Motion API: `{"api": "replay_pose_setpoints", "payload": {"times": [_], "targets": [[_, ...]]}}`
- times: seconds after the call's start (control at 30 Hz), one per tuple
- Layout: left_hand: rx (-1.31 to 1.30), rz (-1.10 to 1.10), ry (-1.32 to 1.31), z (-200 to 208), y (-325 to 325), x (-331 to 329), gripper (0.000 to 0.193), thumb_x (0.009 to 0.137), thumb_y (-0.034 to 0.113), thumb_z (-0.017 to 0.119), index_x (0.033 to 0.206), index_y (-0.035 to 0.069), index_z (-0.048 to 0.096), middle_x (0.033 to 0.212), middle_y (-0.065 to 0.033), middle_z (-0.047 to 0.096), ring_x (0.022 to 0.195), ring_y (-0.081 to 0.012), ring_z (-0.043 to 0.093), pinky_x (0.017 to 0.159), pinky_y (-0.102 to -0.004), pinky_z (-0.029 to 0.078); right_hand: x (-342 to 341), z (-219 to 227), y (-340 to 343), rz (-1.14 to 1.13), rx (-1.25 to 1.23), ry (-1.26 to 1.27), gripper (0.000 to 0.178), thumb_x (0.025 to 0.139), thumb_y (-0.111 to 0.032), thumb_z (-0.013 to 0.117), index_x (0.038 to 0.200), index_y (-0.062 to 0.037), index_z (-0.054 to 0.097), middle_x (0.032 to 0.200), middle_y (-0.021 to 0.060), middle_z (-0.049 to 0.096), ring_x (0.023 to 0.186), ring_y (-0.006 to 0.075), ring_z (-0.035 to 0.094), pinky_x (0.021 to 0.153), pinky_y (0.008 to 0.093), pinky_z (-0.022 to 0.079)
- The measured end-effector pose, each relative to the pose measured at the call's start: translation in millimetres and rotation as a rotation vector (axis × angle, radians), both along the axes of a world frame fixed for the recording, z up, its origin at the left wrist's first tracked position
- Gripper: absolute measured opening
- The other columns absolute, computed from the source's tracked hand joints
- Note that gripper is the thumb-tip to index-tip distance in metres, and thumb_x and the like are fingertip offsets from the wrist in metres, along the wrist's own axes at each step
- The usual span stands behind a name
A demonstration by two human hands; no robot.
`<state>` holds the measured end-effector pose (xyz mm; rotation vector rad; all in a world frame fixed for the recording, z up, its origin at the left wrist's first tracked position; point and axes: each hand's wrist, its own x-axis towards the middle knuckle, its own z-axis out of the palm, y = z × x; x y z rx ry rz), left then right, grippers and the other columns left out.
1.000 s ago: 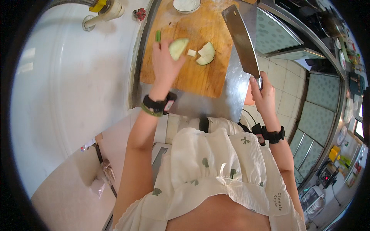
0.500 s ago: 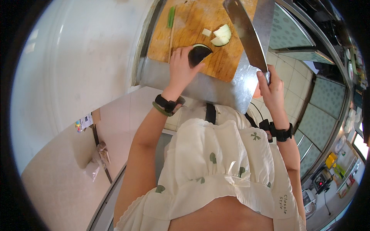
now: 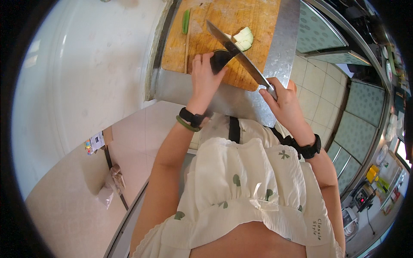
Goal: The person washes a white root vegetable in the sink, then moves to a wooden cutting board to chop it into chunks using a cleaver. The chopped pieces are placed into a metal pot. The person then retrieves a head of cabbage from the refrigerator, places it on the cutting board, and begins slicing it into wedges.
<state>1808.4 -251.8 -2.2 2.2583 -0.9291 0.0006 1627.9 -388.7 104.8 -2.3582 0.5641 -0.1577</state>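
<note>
My left hand (image 3: 204, 78) grips a dark-skinned piece of eggplant (image 3: 218, 61) near the front edge of the wooden cutting board (image 3: 172, 56). In my right hand (image 3: 285, 103) is the handle of a broad cleaver (image 3: 241, 58). Its blade slants up and left across the board, right beside the eggplant's right end; whether the edge touches it I cannot tell. Beyond the blade lie pale cut eggplant chunks (image 3: 244, 38), partly covered by it. A green vegetable piece (image 3: 185, 21) sits at the board's far left, next to a thin wooden stick (image 3: 186, 53).
The board rests on a metal counter (image 3: 275, 64). A white wall-like surface (image 3: 94, 64) rises along the left. To the right are a tiled floor (image 3: 316, 81) and patterned cabinet doors (image 3: 359, 107), one of the upper ones standing ajar.
The cleaver has swung left from beyond the board's right edge to the eggplant piece, my right hand moving left and slightly down. My left hand keeps its hold on the eggplant.
</note>
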Motion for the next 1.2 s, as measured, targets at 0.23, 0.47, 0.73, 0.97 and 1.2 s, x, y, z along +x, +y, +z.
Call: {"api": "replay_pose_setpoints", "payload": {"times": [0.23,0.47,0.73,0.97,1.2], "targets": [[-0.028,-0.033,0.109,13,6,0,0.042,0.072,0.021,0.074,0.106,0.004,0.055,0.1,-0.0154,0.052,0.091,-0.0342,0.054,0.076,-0.0413,0.046,7,-1,8,0.038,-0.017,0.049,0.028,0.088,-0.026,0.062,0.103,-0.0036,0.055,0.064,0.0166,0.062,0.06,0.035,0.063,0.053,0.0406,0.048],[-0.004,-0.072,0.057,10,8,4,0.038,0.072,0.018,0.072,0.106,0.007,0.058,0.099,-0.0142,0.051,0.092,-0.0332,0.054,0.076,-0.0406,0.046,16,5,12,0.055,-0.012,0.13,0.027,0.088,-0.024,0.062,0.103,-0.0031,0.053,0.065,0.018,0.062,0.062,0.0365,0.063,0.053,0.0421,0.049],[-0.021,-0.119,0.068,9,8,9,0.038,0.071,0.017,0.073,0.104,0.006,0.058,0.098,-0.0132,0.052,0.092,-0.0341,0.054,0.077,-0.041,0.046,43,-23,12,0.042,-0.022,0.226,0.029,0.088,-0.028,0.06,0.1,-0.0026,0.051,0.064,0.0199,0.062,0.063,0.0375,0.063,0.054,0.0432,0.05],[-0.025,-0.115,0.072,9,10,9,0.041,0.073,0.019,0.075,0.107,0.004,0.056,0.101,-0.0166,0.051,0.092,-0.0372,0.053,0.077,-0.0415,0.046,42,-44,11,0.03,0.029,0.213,0.035,0.09,-0.033,0.059,0.106,-0.0027,0.05,0.068,0.0213,0.063,0.064,0.0402,0.063,0.055,0.0451,0.048],[-0.015,-0.006,0.055,21,9,10,0.062,0.064,0.024,0.081,0.114,0.006,0.05,0.104,-0.0155,0.051,0.1,-0.0334,0.049,0.086,-0.0419,0.039,42,-44,11,0.023,-0.001,0.129,0.03,0.088,-0.029,0.061,0.1,-0.0033,0.051,0.064,0.0205,0.062,0.06,0.0392,0.063,0.051,0.0457,0.051]]}}
